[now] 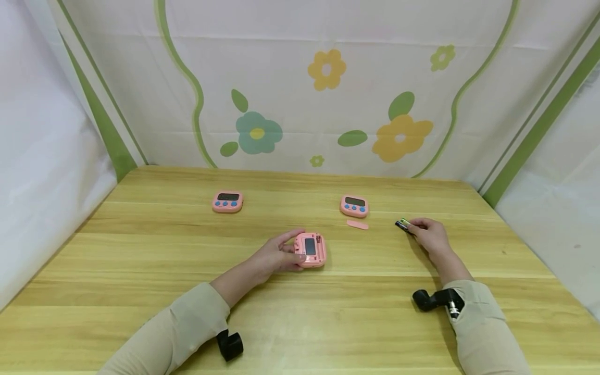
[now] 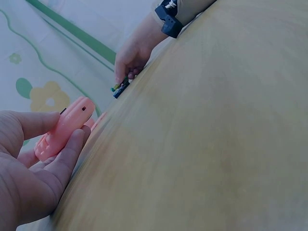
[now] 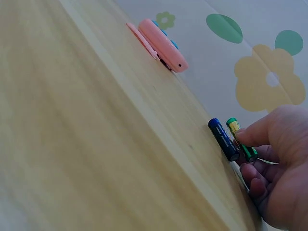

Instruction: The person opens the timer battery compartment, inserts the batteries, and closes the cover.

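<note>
In the head view my left hand (image 1: 272,255) holds a pink digital timer (image 1: 310,247) by its left side, thumb on top and fingers around the edge. The timer's back faces up, with a dark rectangle in the middle and an uncovered battery slot along its right side. Out to the right, my right hand (image 1: 430,238) pinches a green battery (image 3: 247,149) between thumb and fingers. A dark blue battery (image 3: 223,139) lies right beside the green one, at the fingertips.
Two more pink timers with blue buttons lie face up farther back, one on the left (image 1: 227,201) and one nearer the middle (image 1: 354,206). A slim pink cover (image 1: 357,225) sits just in front of the middle timer. A flowered curtain (image 1: 290,78) hangs behind the wooden table (image 1: 328,323).
</note>
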`<state>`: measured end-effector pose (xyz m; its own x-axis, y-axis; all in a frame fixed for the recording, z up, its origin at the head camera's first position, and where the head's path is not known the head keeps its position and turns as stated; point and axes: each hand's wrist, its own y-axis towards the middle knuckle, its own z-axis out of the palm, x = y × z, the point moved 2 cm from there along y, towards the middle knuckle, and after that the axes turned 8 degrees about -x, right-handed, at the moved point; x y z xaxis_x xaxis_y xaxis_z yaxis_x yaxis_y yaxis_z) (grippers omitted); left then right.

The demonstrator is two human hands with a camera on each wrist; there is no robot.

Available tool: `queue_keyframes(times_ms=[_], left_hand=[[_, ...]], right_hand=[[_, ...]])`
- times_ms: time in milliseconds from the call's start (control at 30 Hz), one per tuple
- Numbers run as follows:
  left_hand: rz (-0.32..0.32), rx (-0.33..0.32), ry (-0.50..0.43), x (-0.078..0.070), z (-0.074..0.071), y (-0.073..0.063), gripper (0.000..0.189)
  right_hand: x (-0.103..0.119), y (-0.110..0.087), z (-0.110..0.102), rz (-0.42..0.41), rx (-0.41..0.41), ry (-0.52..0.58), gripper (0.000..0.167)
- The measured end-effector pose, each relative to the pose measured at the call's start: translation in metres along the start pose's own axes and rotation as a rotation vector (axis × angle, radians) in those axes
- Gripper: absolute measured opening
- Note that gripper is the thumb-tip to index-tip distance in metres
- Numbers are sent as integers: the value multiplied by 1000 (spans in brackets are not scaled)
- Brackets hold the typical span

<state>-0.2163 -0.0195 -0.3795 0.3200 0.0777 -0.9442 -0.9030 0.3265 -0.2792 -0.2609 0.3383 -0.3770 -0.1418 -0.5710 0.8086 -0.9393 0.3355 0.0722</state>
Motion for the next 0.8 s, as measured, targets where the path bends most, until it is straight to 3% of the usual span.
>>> queue_keyframes(times_ms=[233, 467, 667, 800], left_hand=[[10, 4, -2, 1, -1, 0, 65], [19, 1, 8, 0, 0, -1, 65], [9, -10, 4, 0, 0, -1, 65], [11, -1, -1, 0, 0, -1, 65]], right_hand=[[0, 0, -3, 20, 13, 15, 36], [7, -1, -8, 42, -15, 137, 33], [16, -1, -7, 13, 2, 228, 31], [23, -2, -3, -33, 29, 232, 34]])
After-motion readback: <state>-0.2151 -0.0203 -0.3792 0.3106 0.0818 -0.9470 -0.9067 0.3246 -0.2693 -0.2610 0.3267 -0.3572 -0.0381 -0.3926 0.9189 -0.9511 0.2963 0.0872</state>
